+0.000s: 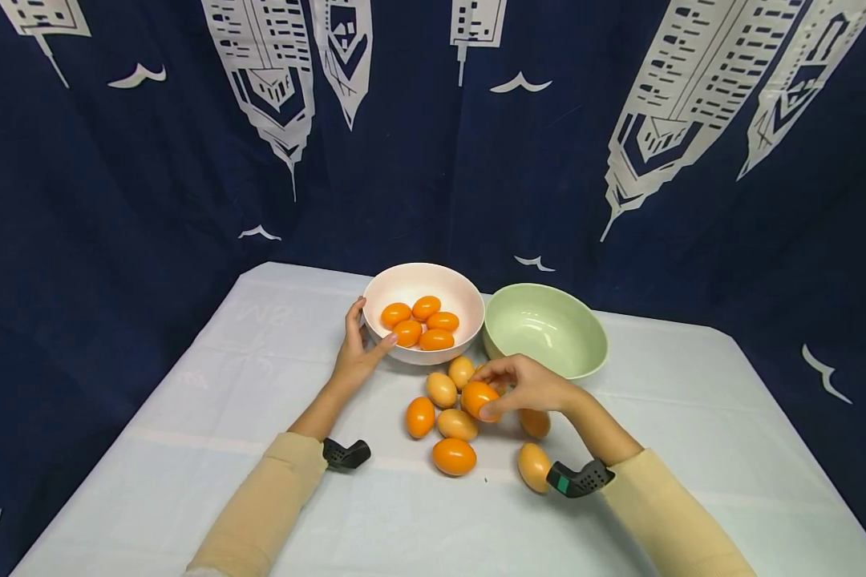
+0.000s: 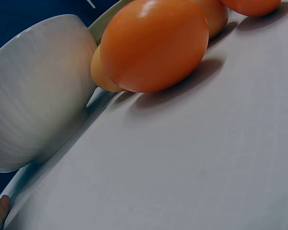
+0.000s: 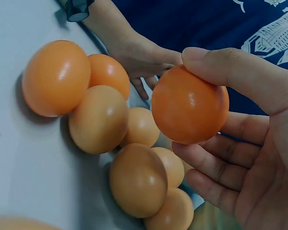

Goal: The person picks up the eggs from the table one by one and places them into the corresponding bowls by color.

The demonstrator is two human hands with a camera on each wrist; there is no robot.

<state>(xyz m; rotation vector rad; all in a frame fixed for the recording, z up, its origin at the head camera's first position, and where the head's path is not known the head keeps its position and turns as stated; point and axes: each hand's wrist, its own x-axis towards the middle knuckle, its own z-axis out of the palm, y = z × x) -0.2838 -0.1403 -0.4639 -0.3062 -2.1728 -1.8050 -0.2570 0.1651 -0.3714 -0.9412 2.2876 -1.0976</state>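
My left hand [image 1: 355,359] rests against the near left side of the pale pink bowl [image 1: 469,300], fingers spread along its outside and thumb at the rim. Several orange eggs [image 1: 436,340] lie inside that bowl. Between thumb and fingertips my right hand [image 1: 537,388] pinches another orange egg [image 3: 189,108], over the loose eggs in front of the bowls. Two orange eggs [image 1: 454,457] [image 1: 420,417] lie on the table near several tan eggs [image 1: 458,425]. In the left wrist view, a white-looking bowl wall [image 2: 43,81] stands beside a large orange egg [image 2: 153,45].
A green bowl [image 1: 548,328] stands right beside the pink one, its visible inside bare. A brownish egg [image 1: 535,423] and a tan egg [image 1: 533,467] lie under and near the right forearm. White cloth [image 1: 317,529] covers the table; a dark blue patterned curtain [image 1: 418,176] hangs behind.
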